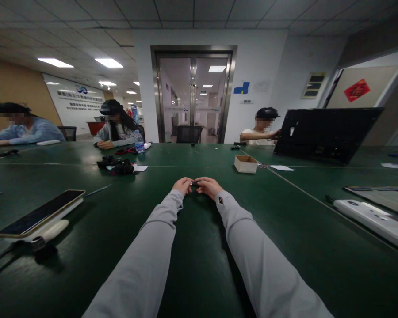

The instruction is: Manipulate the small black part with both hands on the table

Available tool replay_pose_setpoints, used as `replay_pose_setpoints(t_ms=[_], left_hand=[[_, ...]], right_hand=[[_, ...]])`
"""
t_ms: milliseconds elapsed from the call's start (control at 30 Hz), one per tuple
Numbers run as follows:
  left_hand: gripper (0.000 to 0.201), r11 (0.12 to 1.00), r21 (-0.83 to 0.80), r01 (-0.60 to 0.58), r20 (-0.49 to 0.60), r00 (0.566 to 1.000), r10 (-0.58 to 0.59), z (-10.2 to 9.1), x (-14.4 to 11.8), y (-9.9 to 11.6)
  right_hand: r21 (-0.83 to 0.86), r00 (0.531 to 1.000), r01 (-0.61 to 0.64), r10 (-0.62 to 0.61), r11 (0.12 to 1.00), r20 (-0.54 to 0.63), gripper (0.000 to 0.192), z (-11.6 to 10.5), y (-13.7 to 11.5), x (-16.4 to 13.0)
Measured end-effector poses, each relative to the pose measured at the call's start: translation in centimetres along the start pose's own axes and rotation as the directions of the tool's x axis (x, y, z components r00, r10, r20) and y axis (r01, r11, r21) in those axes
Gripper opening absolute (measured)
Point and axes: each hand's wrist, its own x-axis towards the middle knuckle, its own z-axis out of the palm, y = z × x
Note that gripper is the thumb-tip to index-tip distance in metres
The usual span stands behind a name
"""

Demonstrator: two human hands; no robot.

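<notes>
Fingers of the left hand and right hand pinch a small black object between them, at frame centre above the dark green counter; a small cardboard box sits upper right.

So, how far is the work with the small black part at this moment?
Done: nothing finished shows; no completed piece lies near the hands. In hand: the left hand and right hand pinch a small black part together above the green table. Left: cannot tell; the cardboard box stands apart, its contents hidden.
</notes>
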Motion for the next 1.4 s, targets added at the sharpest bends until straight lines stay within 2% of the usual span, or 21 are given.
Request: replay_pose_setpoints(t_ms=[433,767,933,1200,1267,1333,1400], left_hand=[[0.023,1.000,-0.001,0.011,-0.051,0.999,-0.011,-0.09,-0.22,0.15],[0.016,0.997,-0.058,-0.043,-0.082,0.996,0.038,0.18,-0.27,-0.06],[0.020,0.995,-0.072,-0.072,-0.097,0.993,0.065,0.22,-0.21,-0.30],[0.022,0.994,-0.103,-0.030,-0.102,0.995,0.019,0.14,-0.27,0.17],[0.022,0.994,-0.106,-0.032,-0.110,0.994,0.020,0.13,-0.31,0.20],[0.022,0.994,-0.101,-0.035,-0.118,0.993,0.023,0.12,-0.31,0.14],[0.022,0.995,-0.087,-0.044,-0.131,0.991,0.033,0.09,-0.22,-0.06]], right_hand=[[-0.010,1.000,-0.006,0.006,1.000,-0.019,0.015,0.21,-0.17,-0.12],[-0.008,0.999,-0.011,0.010,1.000,-0.030,0.015,0.24,-0.23,-0.19],[-0.004,1.000,0.002,-0.002,1.000,-0.005,0.017,0.16,-0.20,-0.16],[-0.038,1.000,0.029,-0.029,0.999,0.004,0.021,0.24,-0.14,-0.26],[-0.095,0.999,0.046,-0.044,0.994,0.020,0.020,0.37,0.00,-0.15],[-0.236,0.997,0.082,-0.079,0.968,0.021,0.018,0.62,0.15,0.03],[-0.472,0.985,0.159,-0.175,0.867,0.010,0.018,0.96,0.28,0.20]])
